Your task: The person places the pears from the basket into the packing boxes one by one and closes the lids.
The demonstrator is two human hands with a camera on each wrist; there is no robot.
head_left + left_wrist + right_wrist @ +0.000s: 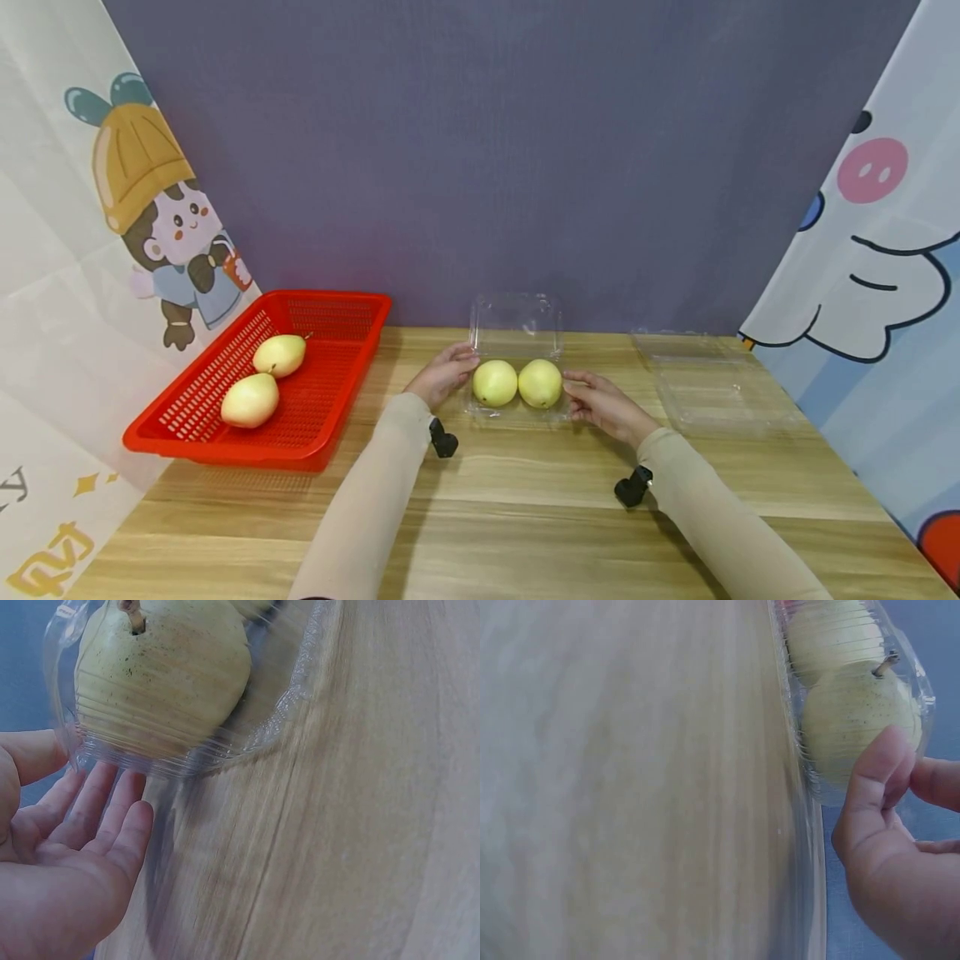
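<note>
Two pale yellow pears sit side by side in a clear plastic clamshell box, whose lid stands raised at the back. On the box's left side, my left hand grips the rim. Its thumb and fingertips meet the plastic beside a pear in the left wrist view. At the opposite end, my right hand pinches the box's edge between thumb and fingers. Through the ribbed wall, the right wrist view shows a stemmed pear close to those fingers.
A red plastic basket with two more pears stands to the left. Another clear plastic box lies open on the right of the wooden table. A grey-purple panel rises behind, with printed cloths on both sides.
</note>
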